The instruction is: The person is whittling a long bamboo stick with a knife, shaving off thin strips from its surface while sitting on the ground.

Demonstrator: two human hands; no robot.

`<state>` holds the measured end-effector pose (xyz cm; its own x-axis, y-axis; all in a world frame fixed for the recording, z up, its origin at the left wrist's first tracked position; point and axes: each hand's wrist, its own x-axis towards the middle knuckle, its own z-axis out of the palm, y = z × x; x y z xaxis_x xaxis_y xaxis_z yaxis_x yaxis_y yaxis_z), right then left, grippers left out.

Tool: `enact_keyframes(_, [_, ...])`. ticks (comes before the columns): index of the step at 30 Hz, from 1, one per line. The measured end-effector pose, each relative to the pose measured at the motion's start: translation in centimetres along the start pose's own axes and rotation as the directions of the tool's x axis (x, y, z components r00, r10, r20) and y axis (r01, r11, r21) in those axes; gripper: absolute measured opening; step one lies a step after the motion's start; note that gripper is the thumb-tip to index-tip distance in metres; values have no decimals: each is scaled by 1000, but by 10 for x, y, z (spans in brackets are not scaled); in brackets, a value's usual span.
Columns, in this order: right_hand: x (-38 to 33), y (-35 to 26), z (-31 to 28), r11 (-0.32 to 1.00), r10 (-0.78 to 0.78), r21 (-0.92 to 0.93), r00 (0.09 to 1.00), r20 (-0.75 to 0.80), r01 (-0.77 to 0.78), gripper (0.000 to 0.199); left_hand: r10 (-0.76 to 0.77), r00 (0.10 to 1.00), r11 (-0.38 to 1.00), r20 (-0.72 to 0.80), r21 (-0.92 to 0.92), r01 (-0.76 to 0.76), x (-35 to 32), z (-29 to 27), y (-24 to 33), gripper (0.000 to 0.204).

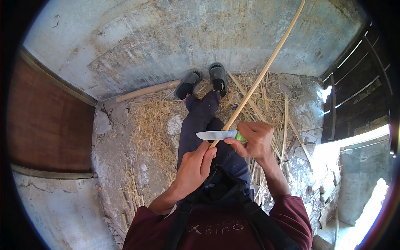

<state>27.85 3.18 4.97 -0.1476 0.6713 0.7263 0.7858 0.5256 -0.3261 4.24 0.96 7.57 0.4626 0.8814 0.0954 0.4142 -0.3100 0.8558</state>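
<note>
Stick [266, 70], knife [218, 135] across it, straw [154, 118], wall [160, 46] beyond

Knife handle [240, 136] mostly hidden

Green-handled knife [218, 135] across long, slanting tan stick [260, 78].

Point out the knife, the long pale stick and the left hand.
Knife [214, 135]: head view, on the flat of the blade.
Long pale stick [261, 76]: head view, about midway along it.
Left hand [192, 166]: head view, on the back of the hand.
</note>
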Motion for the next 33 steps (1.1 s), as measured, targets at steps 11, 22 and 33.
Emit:
enact_keyframes(11, [-26,101,-36,848,529,57,848,-30,-527,64,-146,989,977,1,-155,145,-24,-19,-43,33])
enact_keyframes(22, [0,-16,1,979,45,189,984,173,-78,49,-220,923,718,315,-589,372,-8,-14,-26,47])
enact_keyframes(33, [-3,-22,12,996,-46,81,991,123,36,52,-224,918,661,326,-641,389,-10,-8,-26,44])
